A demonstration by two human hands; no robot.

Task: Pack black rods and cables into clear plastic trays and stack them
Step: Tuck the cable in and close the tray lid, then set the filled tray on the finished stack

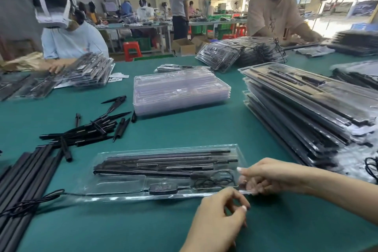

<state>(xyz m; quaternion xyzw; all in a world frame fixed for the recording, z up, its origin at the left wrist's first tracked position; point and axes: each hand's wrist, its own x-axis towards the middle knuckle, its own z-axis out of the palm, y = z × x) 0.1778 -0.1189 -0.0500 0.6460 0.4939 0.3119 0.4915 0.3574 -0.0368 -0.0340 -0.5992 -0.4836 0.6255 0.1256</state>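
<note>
A clear plastic tray point(122, 188) lies on the green table in front of me. It holds several long black rods point(163, 161), a coiled black cable point(214, 179) and a small black controller point(161, 187). A cable end point(45, 194) trails out of the tray to the left. My right hand point(268, 176) pinches the tray's right end. My left hand point(218, 219) hovers at the tray's front right rim with loosely curled fingers and holds nothing visible.
A stack of empty clear trays point(180, 92) stands mid-table. Packed trays point(306, 112) are piled high at the right. Loose black spikes point(92, 129) and a bundle of long rods point(26, 174) lie at the left. Other workers sit across the table.
</note>
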